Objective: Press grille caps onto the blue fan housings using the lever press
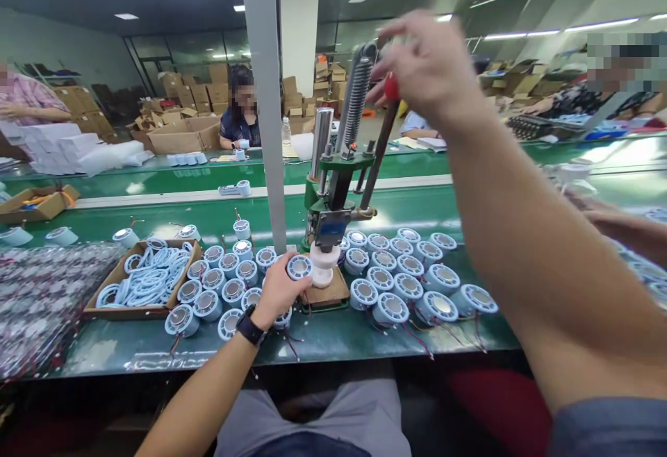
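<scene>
My left hand [278, 290], with a dark watch at the wrist, grips a light-blue round speaker-like part [299, 267] with a metallic centre, just left of the press's white round tooling [324, 266]. My right hand [424, 61] is raised and slightly blurred, its fingers curled loosely about the red knob [390, 87] of the lever [379, 155]. The green hand press [338, 165] stands on a brown base plate [326, 295], a spring along its upper part. Whether a part sits between the white pieces, I cannot tell.
Similar blue parts with wires stand in groups left [213, 279] and right [409, 285] of the press. A cardboard box [195, 255] holds blue rings; bagged parts [46, 304] lie further left. A grey post [263, 96] rises behind. Co-workers sit across the bench; another person's hand shows right.
</scene>
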`<act>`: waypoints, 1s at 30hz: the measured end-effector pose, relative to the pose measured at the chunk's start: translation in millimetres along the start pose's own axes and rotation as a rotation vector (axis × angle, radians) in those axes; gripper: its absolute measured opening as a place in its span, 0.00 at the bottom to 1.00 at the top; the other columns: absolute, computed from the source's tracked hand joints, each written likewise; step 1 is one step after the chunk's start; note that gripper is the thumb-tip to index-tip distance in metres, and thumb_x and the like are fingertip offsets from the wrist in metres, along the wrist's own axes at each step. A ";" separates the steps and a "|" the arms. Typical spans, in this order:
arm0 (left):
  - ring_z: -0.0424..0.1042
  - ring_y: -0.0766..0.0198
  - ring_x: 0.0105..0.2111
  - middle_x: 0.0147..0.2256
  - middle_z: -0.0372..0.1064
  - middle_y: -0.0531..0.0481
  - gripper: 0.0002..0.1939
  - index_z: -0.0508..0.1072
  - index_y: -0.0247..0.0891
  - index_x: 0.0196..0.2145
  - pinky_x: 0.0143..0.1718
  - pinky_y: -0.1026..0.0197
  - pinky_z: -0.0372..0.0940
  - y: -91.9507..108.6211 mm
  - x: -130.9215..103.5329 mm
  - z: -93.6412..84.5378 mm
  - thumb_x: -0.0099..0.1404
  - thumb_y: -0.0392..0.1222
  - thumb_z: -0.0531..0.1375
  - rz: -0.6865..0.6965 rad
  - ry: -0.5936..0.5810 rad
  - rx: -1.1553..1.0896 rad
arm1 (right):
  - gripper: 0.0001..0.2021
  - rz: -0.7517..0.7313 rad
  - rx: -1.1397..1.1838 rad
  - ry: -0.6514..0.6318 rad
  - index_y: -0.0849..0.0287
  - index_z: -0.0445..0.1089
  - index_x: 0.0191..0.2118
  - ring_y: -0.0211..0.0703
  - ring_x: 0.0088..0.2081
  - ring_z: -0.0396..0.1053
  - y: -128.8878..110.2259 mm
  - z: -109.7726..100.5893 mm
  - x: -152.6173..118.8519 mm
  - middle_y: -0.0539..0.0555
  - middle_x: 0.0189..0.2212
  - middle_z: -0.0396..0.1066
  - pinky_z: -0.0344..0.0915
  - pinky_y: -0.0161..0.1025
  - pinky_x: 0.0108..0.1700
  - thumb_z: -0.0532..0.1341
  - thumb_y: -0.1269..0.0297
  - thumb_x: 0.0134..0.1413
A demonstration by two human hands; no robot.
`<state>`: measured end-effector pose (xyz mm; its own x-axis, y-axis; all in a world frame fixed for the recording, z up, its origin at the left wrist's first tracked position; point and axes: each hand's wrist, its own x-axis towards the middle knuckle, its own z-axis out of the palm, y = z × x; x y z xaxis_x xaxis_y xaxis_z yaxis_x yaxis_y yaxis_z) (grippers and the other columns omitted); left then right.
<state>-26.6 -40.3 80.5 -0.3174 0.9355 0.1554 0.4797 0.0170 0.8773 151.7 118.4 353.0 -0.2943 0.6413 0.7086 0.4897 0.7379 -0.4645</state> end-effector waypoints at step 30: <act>0.67 0.46 0.57 0.56 0.69 0.39 0.38 0.65 0.36 0.58 0.60 0.44 0.58 -18.8 28.0 45.9 0.49 0.29 0.70 0.095 -0.195 -0.214 | 0.17 -0.128 0.074 0.186 0.68 0.74 0.51 0.29 0.40 0.73 -17.8 -16.4 -152.1 0.53 0.42 0.74 0.67 0.29 0.42 0.52 0.67 0.66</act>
<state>-6.9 1.8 47.6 -0.1063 0.9798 0.1694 0.3095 -0.1293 0.9421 201.2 4.3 262.1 -0.1902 0.4964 0.8470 0.3946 0.8287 -0.3970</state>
